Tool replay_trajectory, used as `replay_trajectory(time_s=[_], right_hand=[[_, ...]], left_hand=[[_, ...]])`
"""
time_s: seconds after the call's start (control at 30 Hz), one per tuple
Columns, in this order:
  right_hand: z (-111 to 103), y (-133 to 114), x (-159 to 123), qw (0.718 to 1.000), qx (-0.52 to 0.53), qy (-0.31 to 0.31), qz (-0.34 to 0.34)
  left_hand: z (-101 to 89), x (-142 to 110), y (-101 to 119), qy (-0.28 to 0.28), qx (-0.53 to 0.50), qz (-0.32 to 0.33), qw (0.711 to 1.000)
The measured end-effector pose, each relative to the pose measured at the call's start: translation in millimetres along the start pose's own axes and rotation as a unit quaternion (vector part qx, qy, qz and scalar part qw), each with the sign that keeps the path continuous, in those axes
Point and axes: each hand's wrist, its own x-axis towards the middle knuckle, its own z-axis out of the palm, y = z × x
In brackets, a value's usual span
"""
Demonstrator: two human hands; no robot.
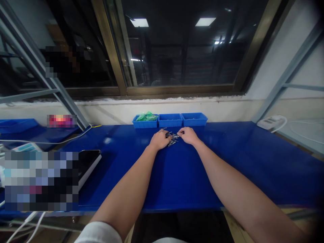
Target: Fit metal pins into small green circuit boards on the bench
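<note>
A loose pile of slim metal pieces that look like screws (173, 139), dark and silvery, lies on the blue tabletop (177, 179) between my hands. At the pile's left side, my left hand (160, 139) has its fingers curled, with several pieces showing between thumb and forefinger. My right hand (189, 135) is at the right edge of the pile. Its thumb and fingertips are pinched together at a piece there, though the small tips are hard to make out. One more slim piece lies apart, just behind my left hand.
Along the wall stand three blue bins: the left bin (144, 124) with a green plastic bag (147, 116), the middle bin (170, 123) and right bin (194, 122) with small pieces. A black-topped device (89, 162) lies at left. A white device (272, 122) stands far right.
</note>
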Motion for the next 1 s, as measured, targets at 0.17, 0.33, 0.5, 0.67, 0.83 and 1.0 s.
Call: replay_trajectory(time_s=[0.17,0.33,0.5,0.67,0.83,1.0], right_hand=[[-1.0,-0.3,-0.1,1.0,-0.009,-0.014,-0.007],[1.5,1.2,0.3,0.997,-0.075,-0.025,-0.019],[2.9,-4.2,-0.6,0.995,-0.058,-0.017,-0.077],[1.1,-19.4,-3.9,0.989,0.078,-0.016,-0.126],[-2.5,-24.9,-5.7,0.949,0.305,-0.014,-0.079],[-7.6,-21.8,-7.0,0.919,0.392,-0.004,-0.04]], left_hand=[[2.0,0.9,-3.1,0.005,-0.013,0.0,1.0],[3.4,1.2,-3.5,0.023,-0.023,-0.002,0.999],[0.0,0.2,2.1,0.088,-0.04,0.054,0.994],[-4.0,0.1,7.0,0.09,-0.041,0.095,0.991],[-7.2,-0.2,5.9,0.116,-0.058,0.063,0.99],[-7.0,-2.8,7.9,0.092,-0.069,0.068,0.991]])
